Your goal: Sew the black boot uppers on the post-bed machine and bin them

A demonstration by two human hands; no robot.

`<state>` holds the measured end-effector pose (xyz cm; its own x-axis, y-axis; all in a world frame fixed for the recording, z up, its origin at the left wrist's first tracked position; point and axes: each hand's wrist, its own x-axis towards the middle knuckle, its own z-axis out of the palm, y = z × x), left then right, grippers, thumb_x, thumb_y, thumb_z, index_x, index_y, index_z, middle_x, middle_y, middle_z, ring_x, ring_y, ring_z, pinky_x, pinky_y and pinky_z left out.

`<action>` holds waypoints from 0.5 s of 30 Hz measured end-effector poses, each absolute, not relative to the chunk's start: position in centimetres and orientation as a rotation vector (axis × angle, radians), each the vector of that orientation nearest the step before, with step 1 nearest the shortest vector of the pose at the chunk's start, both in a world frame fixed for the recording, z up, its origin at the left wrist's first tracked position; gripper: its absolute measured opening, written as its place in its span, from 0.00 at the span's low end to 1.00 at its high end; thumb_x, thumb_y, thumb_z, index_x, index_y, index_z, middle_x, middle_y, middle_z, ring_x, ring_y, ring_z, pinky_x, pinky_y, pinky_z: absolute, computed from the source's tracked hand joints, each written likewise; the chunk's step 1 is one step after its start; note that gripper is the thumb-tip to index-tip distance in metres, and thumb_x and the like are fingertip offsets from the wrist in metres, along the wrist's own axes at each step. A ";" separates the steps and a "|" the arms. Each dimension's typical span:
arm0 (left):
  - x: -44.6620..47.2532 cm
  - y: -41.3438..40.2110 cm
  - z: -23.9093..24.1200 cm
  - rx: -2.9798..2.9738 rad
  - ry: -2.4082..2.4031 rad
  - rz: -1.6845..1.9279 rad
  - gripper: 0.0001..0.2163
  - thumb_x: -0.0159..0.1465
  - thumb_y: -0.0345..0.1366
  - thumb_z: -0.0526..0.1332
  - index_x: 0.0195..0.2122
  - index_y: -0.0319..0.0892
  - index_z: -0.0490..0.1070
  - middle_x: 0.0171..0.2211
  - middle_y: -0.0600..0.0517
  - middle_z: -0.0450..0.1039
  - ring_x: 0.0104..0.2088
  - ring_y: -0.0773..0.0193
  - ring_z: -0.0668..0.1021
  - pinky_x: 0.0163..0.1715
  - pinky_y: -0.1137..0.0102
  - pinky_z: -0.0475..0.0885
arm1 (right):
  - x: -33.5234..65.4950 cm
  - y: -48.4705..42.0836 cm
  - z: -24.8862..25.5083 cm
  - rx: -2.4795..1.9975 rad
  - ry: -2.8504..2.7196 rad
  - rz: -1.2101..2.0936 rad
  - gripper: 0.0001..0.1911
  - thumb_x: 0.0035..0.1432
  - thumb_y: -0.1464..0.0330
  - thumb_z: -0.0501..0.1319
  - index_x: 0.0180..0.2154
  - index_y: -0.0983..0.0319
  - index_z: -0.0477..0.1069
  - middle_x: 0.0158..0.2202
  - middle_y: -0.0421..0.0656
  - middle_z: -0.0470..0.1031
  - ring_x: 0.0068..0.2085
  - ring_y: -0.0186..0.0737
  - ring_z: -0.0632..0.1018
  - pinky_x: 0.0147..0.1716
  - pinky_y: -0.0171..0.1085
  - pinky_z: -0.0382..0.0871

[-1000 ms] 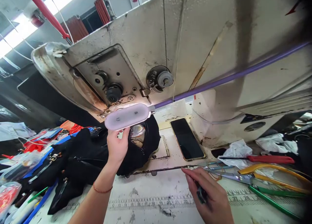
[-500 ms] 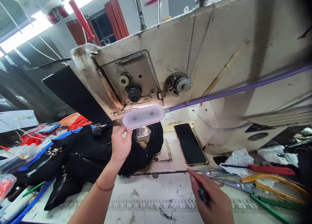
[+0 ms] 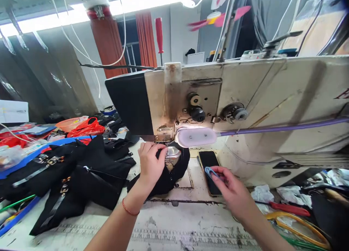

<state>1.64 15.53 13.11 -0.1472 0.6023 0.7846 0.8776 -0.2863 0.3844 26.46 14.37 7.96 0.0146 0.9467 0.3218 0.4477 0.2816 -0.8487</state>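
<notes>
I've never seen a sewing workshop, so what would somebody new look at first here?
Probably the big, stained sewing machine across the middle and right, with a glowing oval lamp on a purple stalk at its lower edge. A red-handled screwdriver pokes up above its top. Below, the left hand is by black fabric near the lamp, and the right hand holds a small blue tool over a phone.

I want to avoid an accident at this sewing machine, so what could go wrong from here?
The left hand is close under the end of the sewing machine, so it might get pinched or pricked if that ran. The right hand holds a small blue tool over the phone, so a slip could scratch it. The upright red-handled tool might shake loose.
</notes>
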 end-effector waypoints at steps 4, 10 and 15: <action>2.2 15.7 13.2 -1.818 -1.707 -1.385 0.05 0.63 0.34 0.62 0.31 0.43 0.76 0.31 0.50 0.73 0.38 0.56 0.70 0.40 0.62 0.64 | 24.5 15.6 12.1 -1.160 -1.580 0.822 0.20 0.53 0.53 0.62 0.38 0.62 0.74 0.33 0.46 0.78 0.34 0.42 0.78 0.33 0.39 0.74; 2.5 16.4 13.0 -1.792 -1.645 -1.373 0.05 0.61 0.30 0.61 0.29 0.42 0.74 0.32 0.48 0.73 0.39 0.53 0.71 0.37 0.62 0.63 | 20.3 18.0 13.6 -0.997 -1.658 0.810 0.16 0.56 0.56 0.61 0.36 0.63 0.75 0.34 0.47 0.80 0.36 0.43 0.79 0.38 0.40 0.73; 2.3 16.8 12.6 -1.748 -1.528 -1.436 0.05 0.61 0.30 0.62 0.28 0.42 0.74 0.30 0.48 0.71 0.37 0.53 0.71 0.38 0.62 0.62 | 17.9 19.3 12.9 -0.968 -1.698 0.614 0.12 0.60 0.63 0.59 0.34 0.63 0.76 0.32 0.44 0.81 0.34 0.40 0.79 0.37 0.36 0.71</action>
